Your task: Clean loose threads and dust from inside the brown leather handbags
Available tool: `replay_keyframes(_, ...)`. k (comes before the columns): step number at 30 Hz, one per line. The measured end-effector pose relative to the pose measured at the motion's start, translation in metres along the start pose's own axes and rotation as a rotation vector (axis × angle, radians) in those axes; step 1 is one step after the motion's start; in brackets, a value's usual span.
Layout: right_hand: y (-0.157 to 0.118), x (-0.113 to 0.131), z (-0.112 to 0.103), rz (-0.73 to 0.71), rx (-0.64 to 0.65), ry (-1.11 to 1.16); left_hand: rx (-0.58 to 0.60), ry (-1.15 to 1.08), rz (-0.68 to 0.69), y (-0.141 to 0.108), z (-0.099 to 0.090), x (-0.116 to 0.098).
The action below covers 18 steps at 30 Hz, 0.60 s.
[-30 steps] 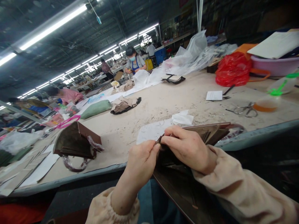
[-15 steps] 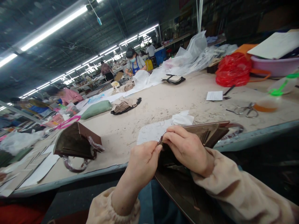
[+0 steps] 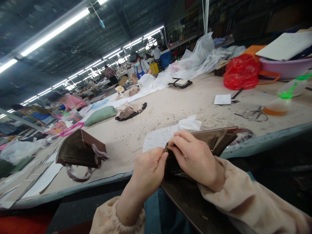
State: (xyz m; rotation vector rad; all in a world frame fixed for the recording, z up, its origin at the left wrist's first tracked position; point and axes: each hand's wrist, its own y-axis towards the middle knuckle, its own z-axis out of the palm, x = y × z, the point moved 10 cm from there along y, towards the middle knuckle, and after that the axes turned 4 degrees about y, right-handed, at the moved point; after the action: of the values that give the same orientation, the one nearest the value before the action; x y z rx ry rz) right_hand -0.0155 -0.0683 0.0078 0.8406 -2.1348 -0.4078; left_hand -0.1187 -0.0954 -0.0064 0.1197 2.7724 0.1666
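Observation:
A brown handbag (image 3: 187,198) lies open across my lap and against the table edge, its dark lining showing. My left hand (image 3: 149,165) is closed, pinching the bag's edge between thumb and fingers. Right beside it, my right hand (image 3: 192,156) pinches the same edge with thumb and forefinger; the fingertips of both hands nearly meet. What exactly lies between the fingertips is too small to make out. Behind the hands, white paper (image 3: 156,138) lies on the table. To the left rests a second brown bag (image 3: 81,148) on its side, with plastic-wrapped handles.
Scissors (image 3: 255,114), a bottle of amber liquid (image 3: 278,105), a red plastic bag (image 3: 241,71) and a purple basin (image 3: 284,67) stand at right. A green cushion-like piece (image 3: 100,116) and brown scraps (image 3: 130,110) lie mid-table. A co-worker (image 3: 140,68) is across the table.
My right fingertips have shifted slightly left along the bag's edge, closer to the left hand. The left hand keeps its pinch, and the bag stays in place.

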Motion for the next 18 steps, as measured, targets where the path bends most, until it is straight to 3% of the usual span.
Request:
replay_keyframes(4, 0.0009, 0.0, -0.0042, 0.023, -0.021, -0.005, -0.022, 0.028, -0.027, 0.0003, -0.0029, 0.0006)
replay_keyframes(11, 0.0025, -0.0005, -0.0016, 0.018, 0.003, -0.03, 0.039, 0.021, -0.066, 0.0023, -0.0024, 0.0014)
replay_keyframes(18, 0.0046, -0.0064, -0.0044, 0.038, 0.0, 0.004, -0.009, 0.006, -0.063, 0.0033, -0.0044, 0.0032)
